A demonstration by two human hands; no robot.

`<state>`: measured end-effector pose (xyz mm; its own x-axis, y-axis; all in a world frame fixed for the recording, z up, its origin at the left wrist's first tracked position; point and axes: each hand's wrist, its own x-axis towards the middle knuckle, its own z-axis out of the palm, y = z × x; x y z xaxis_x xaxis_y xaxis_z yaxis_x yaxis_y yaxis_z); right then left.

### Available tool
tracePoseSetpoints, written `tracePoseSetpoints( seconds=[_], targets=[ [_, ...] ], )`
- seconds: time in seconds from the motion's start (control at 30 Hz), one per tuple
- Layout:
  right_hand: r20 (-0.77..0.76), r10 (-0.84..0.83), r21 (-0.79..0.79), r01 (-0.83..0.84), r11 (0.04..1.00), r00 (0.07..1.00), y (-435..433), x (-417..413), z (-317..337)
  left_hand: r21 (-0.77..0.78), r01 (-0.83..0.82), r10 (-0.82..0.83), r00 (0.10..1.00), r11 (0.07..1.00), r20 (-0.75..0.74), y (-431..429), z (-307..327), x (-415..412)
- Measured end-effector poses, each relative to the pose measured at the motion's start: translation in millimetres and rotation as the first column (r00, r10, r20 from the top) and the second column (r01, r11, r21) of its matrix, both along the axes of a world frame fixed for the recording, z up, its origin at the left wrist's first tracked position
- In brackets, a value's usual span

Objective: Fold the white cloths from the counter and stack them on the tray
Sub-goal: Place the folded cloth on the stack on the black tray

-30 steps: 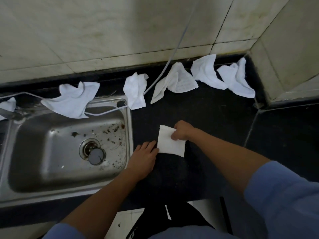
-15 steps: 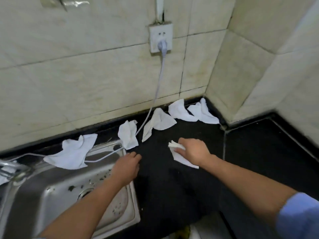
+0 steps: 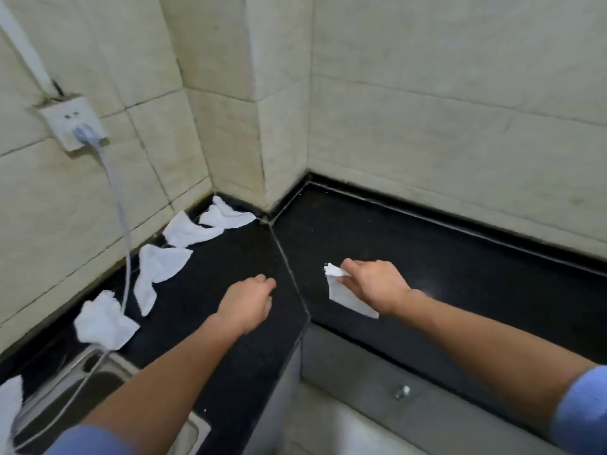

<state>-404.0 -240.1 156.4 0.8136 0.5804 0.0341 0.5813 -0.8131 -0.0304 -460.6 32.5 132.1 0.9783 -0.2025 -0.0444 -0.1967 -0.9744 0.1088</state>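
While right hand [image 3: 374, 285] grips folded cloth [image 3: 345, 297], left hand [image 3: 246, 302] apart, palm down

Five crumpled white cloths [image 3: 103, 321], one folded cloth [image 3: 345, 297], two hands [image 3: 246, 303], one socket [image 3: 70, 121], one sink [image 3: 128, 369].

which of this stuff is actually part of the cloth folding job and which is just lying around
Part of the job: folded white cloth, pinched in the right hand; left hand, holding nothing; unfolded white cloths along the wall; black counter. No tray is in view.

Just there: wall socket, cable, sink, metal knob.
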Motion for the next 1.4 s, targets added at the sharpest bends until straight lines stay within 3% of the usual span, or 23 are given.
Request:
tracePoseSetpoints(
  seconds=[0.33, 0.53, 0.73, 1.13, 1.4],
  targets=[
    [0.035, -0.449, -0.011, 0.449, 0.893, 0.893, -272, -139, 16, 0.025, 0.470, -0.470, 0.879, 0.882, 0.079, -282, 25, 7],
    [0.004, -0.616, -0.073, 0.615, 0.785, 0.787, -443, -252, 12, -0.024, 0.639, -0.637, 0.769, 0.769, 0.062, -483, 10, -57],
    [0.030, -0.767, -0.044, 0.767, 0.640, 0.641, -575, -350, 6, -0.015, 0.801, -0.801, 0.598, 0.598, 0.009, -637, 5, -125],
    [0.053, -0.943, 0.059, 0.942, 0.331, 0.328, -753, -423, 8, -0.009, 0.942, -0.941, 0.334, 0.334, 0.049, -880, 11, -121],
    [0.122, -0.977, 0.149, 0.969, 0.195, 0.178, -909, -404, 94, -0.076, 0.974, -0.961, 0.223, 0.213, 0.160, -1042, 50, -95]
  ],
)
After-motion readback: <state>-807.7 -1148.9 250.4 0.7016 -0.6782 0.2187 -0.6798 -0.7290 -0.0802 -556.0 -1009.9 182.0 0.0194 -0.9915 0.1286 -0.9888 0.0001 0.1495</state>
